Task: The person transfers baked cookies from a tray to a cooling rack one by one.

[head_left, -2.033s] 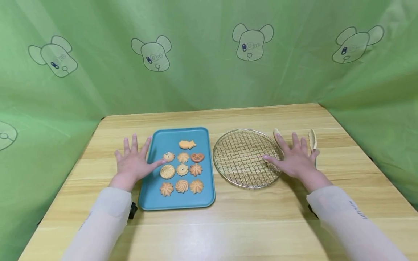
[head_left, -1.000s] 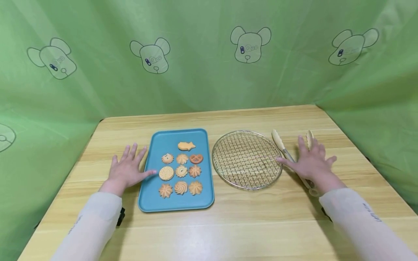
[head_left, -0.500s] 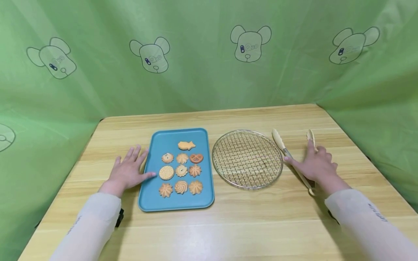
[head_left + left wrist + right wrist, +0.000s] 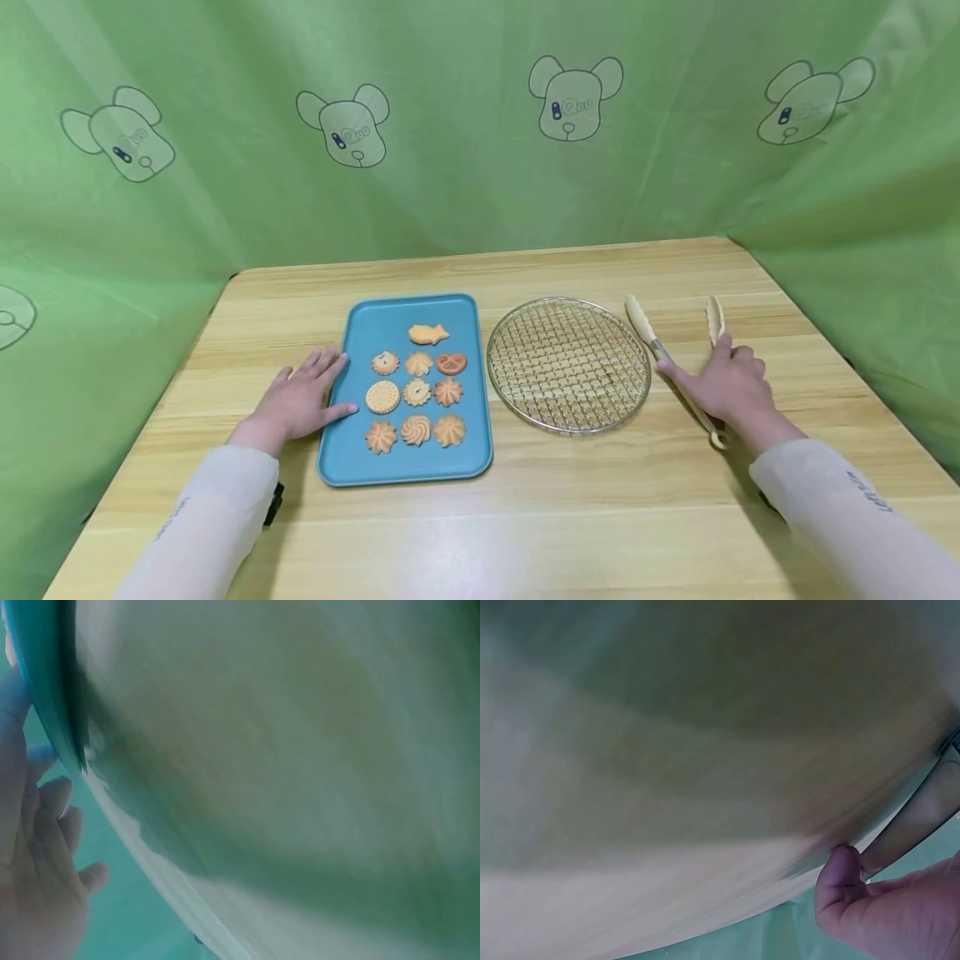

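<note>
In the head view my left hand [image 4: 302, 398] lies at the left edge of a blue tray [image 4: 341, 462], fingers relaxed and thumb over the tray. The left wrist view shows the fingers [image 4: 56, 796] loosely bent beside the tray's rim [image 4: 45, 690]. Several cookies sit on the tray, including a fish-shaped one [image 4: 428, 334], a pretzel-shaped one [image 4: 452, 363] and a round one [image 4: 382, 397]. My right hand [image 4: 731, 387] grips the tongs [image 4: 640, 319], thumb by the left arm and fingers curled over the right. The tongs' arms stand spread, with cream tips; the hand hides part of them.
A round wire rack [image 4: 568, 365] lies between the tray and the tongs. Everything stands on a wood-grain table [image 4: 480, 533]. A green curtain [image 4: 465, 200] with bear-head drawings surrounds the table at the back and sides.
My right hand has moved right from above the rack's edge and come down onto the tongs, its spread fingers curling. The left hand has drawn back slightly and lowered to the tray's edge.
</note>
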A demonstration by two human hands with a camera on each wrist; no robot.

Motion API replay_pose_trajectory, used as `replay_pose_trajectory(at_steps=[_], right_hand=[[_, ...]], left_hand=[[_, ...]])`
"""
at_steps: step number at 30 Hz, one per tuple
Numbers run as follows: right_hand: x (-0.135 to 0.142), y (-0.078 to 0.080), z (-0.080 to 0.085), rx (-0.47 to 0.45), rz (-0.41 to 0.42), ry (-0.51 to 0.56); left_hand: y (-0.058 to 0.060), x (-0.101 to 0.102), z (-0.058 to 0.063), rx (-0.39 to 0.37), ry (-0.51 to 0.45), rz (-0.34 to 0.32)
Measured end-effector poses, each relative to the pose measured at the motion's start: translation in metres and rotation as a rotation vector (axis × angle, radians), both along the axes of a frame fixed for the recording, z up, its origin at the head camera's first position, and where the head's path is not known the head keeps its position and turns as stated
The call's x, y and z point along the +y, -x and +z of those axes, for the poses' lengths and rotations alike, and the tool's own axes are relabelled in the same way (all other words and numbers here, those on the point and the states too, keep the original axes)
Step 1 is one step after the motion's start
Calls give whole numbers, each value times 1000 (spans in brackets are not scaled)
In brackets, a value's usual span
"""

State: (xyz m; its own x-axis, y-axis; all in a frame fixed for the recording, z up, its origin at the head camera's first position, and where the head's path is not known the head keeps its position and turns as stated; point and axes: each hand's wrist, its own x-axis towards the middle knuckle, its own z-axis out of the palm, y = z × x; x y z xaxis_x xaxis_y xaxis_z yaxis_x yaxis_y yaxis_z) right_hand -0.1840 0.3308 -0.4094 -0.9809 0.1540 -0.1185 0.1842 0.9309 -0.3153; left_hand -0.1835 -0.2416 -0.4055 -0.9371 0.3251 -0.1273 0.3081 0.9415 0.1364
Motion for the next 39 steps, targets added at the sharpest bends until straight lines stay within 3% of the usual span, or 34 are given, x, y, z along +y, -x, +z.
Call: replay_pose_trajectory(at_steps=[13,28,39], right_hand=[[0,1,2,23,7,13],[-1,0,8,30,-11,6],[9,-4,15,66,-84,129]], left_hand=[[-1,-2,-4,21,-5,-52],[-4,-2,-5,23,-35,-45],[-3,-3,-6,23,-46,-54]])
